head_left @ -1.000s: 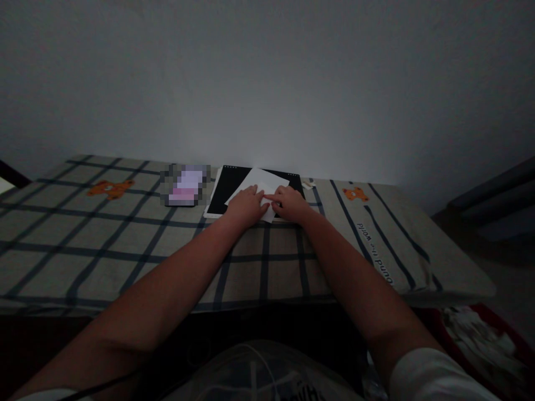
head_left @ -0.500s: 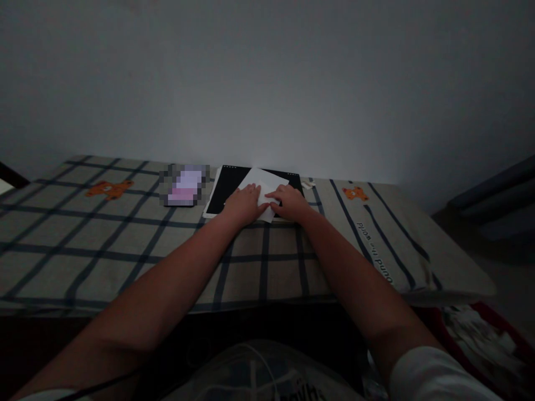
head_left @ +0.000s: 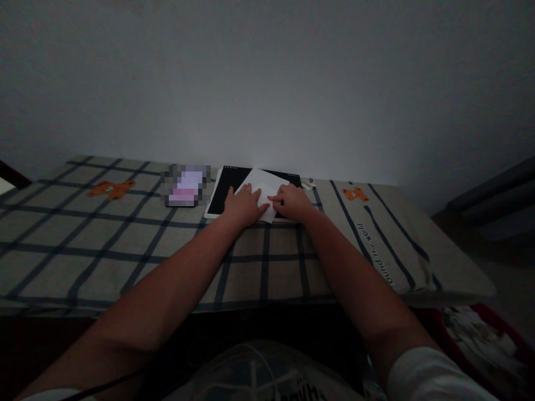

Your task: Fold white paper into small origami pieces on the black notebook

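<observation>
A white sheet of paper [head_left: 264, 177], with folded-looking edges, lies at a slant on a black spiral-punched pad [head_left: 221, 192]. My left hand [head_left: 243, 205] rests flat on the paper's left side, its fingers spread. On the right side, my right hand [head_left: 293, 201] presses on the paper, with the index finger and thumb stretched out and apart and the other fingers bent. Both thumbs come near each other by the paper's near corner. Parts of the paper are hidden under my hands.
The pad lies on a checked tablecloth [head_left: 167, 234] with printed orange bears. A phone-like object [head_left: 186, 186], pixelated, lies left of the pad. A small pale scrap [head_left: 309, 184] is at the pad's right. Behind stands a grey wall [head_left: 267, 83]; a red container [head_left: 485, 334] sits low at right.
The fingers of my left hand have spread wider on the paper, and its outer finger has lifted outward. My right hand has barely shifted. The paper stays in place.
</observation>
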The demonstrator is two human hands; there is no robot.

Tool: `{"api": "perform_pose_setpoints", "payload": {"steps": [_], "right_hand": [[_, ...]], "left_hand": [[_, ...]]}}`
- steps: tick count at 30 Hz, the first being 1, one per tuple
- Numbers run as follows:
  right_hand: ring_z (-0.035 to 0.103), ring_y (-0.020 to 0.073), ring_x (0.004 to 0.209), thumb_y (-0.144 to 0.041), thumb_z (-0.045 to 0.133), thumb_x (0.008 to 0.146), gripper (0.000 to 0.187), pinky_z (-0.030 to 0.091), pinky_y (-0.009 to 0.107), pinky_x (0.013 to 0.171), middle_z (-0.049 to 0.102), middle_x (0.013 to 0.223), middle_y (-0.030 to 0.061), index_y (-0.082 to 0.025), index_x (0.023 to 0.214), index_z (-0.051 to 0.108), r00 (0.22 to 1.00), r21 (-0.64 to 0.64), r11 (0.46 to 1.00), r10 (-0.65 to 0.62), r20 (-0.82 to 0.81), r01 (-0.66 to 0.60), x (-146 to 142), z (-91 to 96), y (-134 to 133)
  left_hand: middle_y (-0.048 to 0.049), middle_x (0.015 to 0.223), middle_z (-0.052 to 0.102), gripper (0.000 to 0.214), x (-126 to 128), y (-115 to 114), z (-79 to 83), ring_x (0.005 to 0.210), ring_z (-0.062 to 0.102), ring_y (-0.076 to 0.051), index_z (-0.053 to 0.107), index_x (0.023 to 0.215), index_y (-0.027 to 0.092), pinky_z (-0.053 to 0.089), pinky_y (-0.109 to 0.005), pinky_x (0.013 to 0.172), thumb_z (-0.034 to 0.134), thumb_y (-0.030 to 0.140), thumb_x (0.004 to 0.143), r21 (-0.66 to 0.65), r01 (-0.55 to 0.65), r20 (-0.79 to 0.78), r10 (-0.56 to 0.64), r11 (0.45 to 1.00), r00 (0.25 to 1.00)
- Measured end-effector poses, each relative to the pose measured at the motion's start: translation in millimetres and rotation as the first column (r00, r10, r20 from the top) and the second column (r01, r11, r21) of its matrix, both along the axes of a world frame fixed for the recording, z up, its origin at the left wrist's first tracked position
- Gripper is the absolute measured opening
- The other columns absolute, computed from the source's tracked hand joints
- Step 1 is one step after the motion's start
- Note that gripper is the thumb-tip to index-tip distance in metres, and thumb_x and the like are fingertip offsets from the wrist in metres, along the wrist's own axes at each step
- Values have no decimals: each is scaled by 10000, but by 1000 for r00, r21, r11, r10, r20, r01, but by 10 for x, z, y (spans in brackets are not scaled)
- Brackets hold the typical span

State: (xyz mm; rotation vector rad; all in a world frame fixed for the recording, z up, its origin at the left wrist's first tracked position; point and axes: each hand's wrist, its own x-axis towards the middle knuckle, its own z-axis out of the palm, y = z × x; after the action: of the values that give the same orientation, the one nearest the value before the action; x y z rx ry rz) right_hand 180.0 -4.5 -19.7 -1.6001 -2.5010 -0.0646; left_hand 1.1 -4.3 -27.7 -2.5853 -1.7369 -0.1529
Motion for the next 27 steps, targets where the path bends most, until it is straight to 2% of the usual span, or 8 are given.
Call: {"api": "perform_pose_setpoints", "payload": {"steps": [5, 9, 13, 18, 22, 27], "right_hand": [[526, 279, 1024, -390, 503, 926, 343, 371, 390, 820, 666, 1051, 128, -209, 1057, 763, 1000, 0, 1000, -7, 14, 7, 13, 67, -27], [534, 269, 1028, -386, 491, 930, 344, 375, 391, 843, 670, 1038, 118, -201, 1032, 763, 1000, 9, 1000, 9, -4, -9, 25, 52, -30], [543, 248, 1046, -337, 520, 912, 301, 395, 366, 882, 668, 1085, 94, -212, 1071, 744, 994, 59, 998, -1, -105, 7, 69, -33, 15], [565, 249, 1057, -375, 508, 931, 368, 423, 366, 924, 663, 1126, 109, -184, 1180, 700, 974, 69, 989, -118, -192, 133, 157, -149, 119], [584, 253, 1051, -408, 579, 895, 357, 433, 379, 939, 665, 1127, 118, -179, 1132, 717, 966, 26, 987, -151, -210, 160, 191, -210, 174], [606, 224, 964, -302, 666, 820, 275, 461, 363, 881, 689, 1031, 110, -135, 1035, 704, 904, 17, 984, -155, -398, 177, 161, -236, 204]], "left_hand": [[-242, 1536, 351, 688, 1, -5, -17, 1443, 308, -335, 426, 1459, 120, 175, -626, 1133, 312, 576, 958, 21, -4, 5, 4, 1000, 1000], [-223, 1545, 345, 699, -8, 10, -49, 1446, 303, -325, 395, 1474, 119, 161, -619, 1143, 322, 578, 952, 31, -7, 37, 6, 999, 999], [-204, 1551, 344, 696, -28, 41, -56, 1450, 300, -307, 398, 1471, 128, 182, -611, 1146, 336, 583, 948, 30, 8, 57, -9, 1000, 998], [-200, 1554, 343, 649, -29, 45, -19, 1452, 293, -308, 432, 1447, 119, 254, -555, 1144, 410, 527, 944, 59, 94, 49, -97, 994, 994], [-203, 1546, 355, 618, -17, 29, 4, 1438, 322, -311, 444, 1438, 122, 275, -539, 1140, 427, 498, 947, 63, 114, 50, -117, 992, 992], [-178, 1538, 375, 578, -28, 28, 10, 1401, 359, -331, 560, 1347, 166, 288, -526, 1126, 489, 541, 913, 99, 86, 58, -92, 991, 994]]}}
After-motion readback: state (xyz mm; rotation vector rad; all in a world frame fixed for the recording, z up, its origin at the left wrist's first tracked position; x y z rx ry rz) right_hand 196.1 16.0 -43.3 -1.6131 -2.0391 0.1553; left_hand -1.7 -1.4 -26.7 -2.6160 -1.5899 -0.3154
